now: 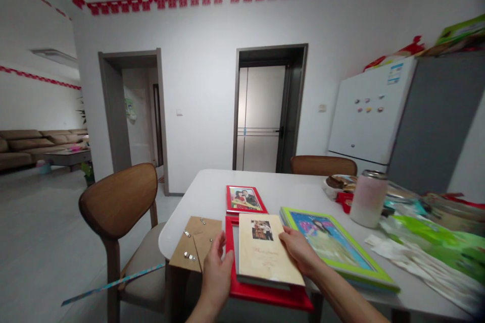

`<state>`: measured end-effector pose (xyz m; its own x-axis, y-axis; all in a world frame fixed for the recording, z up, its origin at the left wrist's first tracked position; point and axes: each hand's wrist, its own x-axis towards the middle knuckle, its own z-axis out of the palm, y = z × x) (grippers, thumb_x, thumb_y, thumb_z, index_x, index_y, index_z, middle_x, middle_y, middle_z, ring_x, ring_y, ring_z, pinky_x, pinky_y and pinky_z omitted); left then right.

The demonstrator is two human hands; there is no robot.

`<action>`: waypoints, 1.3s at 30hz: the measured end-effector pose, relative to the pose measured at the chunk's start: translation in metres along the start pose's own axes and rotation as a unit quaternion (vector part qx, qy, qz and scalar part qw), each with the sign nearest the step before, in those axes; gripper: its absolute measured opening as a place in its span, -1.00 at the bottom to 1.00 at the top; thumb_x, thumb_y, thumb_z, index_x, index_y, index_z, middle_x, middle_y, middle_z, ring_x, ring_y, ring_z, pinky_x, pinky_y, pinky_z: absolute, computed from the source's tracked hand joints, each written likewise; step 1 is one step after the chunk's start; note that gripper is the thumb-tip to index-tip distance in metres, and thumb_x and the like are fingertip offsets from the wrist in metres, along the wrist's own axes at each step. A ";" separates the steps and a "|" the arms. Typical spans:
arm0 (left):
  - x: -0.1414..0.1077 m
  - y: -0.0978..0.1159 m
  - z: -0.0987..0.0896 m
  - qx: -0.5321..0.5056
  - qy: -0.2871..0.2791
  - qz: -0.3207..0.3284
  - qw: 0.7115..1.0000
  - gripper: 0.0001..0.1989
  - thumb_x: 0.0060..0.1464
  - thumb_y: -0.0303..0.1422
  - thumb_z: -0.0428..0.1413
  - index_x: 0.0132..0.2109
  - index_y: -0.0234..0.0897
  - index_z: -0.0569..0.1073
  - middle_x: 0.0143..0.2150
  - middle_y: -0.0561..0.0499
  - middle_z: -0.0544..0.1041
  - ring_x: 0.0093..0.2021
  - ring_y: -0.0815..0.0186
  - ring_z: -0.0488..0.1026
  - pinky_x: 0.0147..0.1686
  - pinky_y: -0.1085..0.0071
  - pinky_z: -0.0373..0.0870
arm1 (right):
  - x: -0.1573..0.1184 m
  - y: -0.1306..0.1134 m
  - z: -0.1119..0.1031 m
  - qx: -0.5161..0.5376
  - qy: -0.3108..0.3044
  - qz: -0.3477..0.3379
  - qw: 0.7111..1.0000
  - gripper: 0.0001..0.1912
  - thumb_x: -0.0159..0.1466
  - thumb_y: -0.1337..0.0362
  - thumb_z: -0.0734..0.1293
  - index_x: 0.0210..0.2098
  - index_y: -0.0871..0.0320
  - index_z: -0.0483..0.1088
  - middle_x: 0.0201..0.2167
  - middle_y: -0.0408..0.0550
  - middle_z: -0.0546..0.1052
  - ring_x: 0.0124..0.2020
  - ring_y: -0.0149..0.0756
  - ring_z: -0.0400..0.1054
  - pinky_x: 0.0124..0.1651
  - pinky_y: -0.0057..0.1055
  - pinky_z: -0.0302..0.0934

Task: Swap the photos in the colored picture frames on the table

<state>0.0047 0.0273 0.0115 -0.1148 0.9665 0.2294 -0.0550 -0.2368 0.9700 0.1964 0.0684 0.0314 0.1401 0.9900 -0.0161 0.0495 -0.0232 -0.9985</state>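
A cream photo book with a small picture and faint print on its cover lies tilted over a larger red picture frame. My right hand grips the book's right edge, thumb on top. Beside the frame's left edge is my left hand, its fingers and thumb apart; whether it touches the frame is unclear. Brown backing boards with metal clips lie left of it. Behind the book stands out a smaller red picture frame holding a photo of two people. A green-edged picture frame lies to the right.
The white table carries a pink-white tumbler, white cloth gloves and a green plastic bag on the right. Wooden chairs stand at left and at the far side. A patterned strip crosses the left chair.
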 end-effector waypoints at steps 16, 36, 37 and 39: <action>-0.016 -0.006 -0.012 0.364 -0.181 0.112 0.907 -0.47 -0.18 -0.51 -0.02 0.04 -0.47 0.23 0.09 -0.22 0.24 0.08 0.21 0.17 0.08 0.30 0.08 | 0.021 0.010 0.013 -0.359 0.041 -0.043 0.932 -0.67 0.03 0.36 0.08 -0.32 0.29 0.40 -0.34 0.15 0.50 -0.33 -0.24 0.38 -0.34 -0.47 0.16; 0.023 -0.011 -0.117 0.576 -0.068 0.036 0.814 -0.42 -0.25 -0.48 0.01 0.04 -0.39 0.23 0.12 -0.18 0.19 0.14 0.20 0.07 0.09 0.32 -0.03 | -0.045 -0.004 0.125 -0.473 -0.103 -0.271 0.832 -0.55 0.06 0.02 0.18 -0.13 0.12 0.31 -0.25 0.06 0.42 -0.18 -0.13 0.23 -0.11 -0.21 0.01; 0.025 -0.013 -0.119 0.576 -0.066 0.047 0.814 -0.45 -0.24 -0.49 0.01 0.02 -0.39 0.26 0.10 -0.17 0.23 0.12 0.22 0.11 0.08 0.35 -0.01 | -0.047 -0.002 0.137 -0.483 -0.103 -0.267 0.828 -0.55 0.02 0.04 0.22 -0.16 0.13 0.32 -0.25 0.07 0.42 -0.18 -0.11 0.23 -0.11 -0.18 0.00; 0.026 -0.014 -0.121 0.561 -0.057 0.067 0.823 -0.49 -0.23 -0.50 0.00 -0.01 -0.38 0.29 0.06 -0.17 0.28 0.08 0.23 0.17 0.06 0.37 0.04 | -0.047 0.000 0.150 -0.484 -0.093 -0.257 0.831 -0.58 -0.02 0.13 0.26 -0.17 0.14 0.33 -0.25 0.08 0.40 -0.19 -0.11 0.22 -0.13 -0.18 0.02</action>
<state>-0.1173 0.0438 -0.0058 0.0518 0.9570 0.2853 0.9089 -0.1636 0.3837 0.0411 0.0430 0.0247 -0.2972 0.9059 0.3016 0.8410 0.3980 -0.3666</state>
